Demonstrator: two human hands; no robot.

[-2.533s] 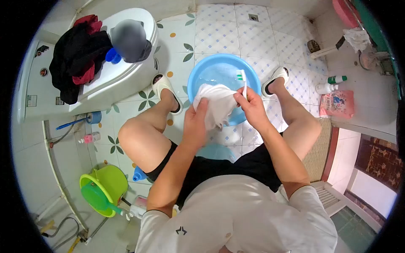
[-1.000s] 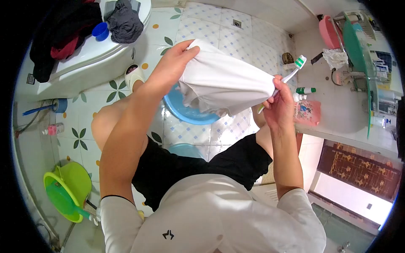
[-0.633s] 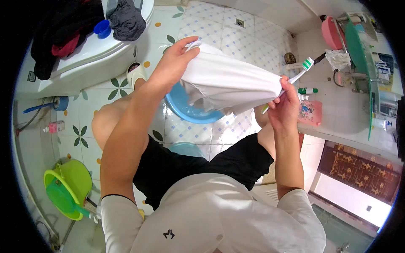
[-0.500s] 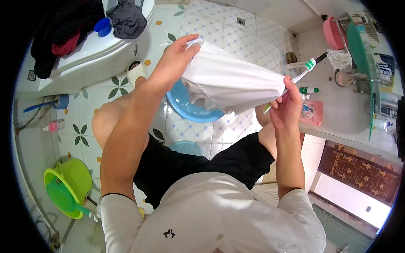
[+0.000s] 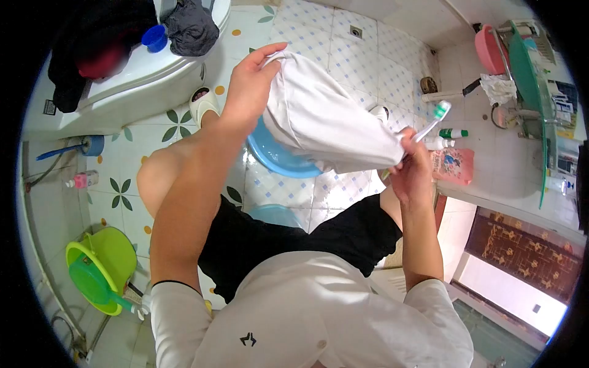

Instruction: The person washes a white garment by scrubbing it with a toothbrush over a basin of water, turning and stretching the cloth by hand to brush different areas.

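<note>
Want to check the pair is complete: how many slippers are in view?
2: the left slipper, near the toilet, and the right slipper, partly hidden by the white cloth. Others could be hidden.

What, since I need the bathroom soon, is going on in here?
A person holds a white cloth stretched out, partly hiding a blue basin. The left hand grips one end; the right hand grips the other, along with a toothbrush whose head points away from the cloth. A grey garment lies on the toilet.
</note>
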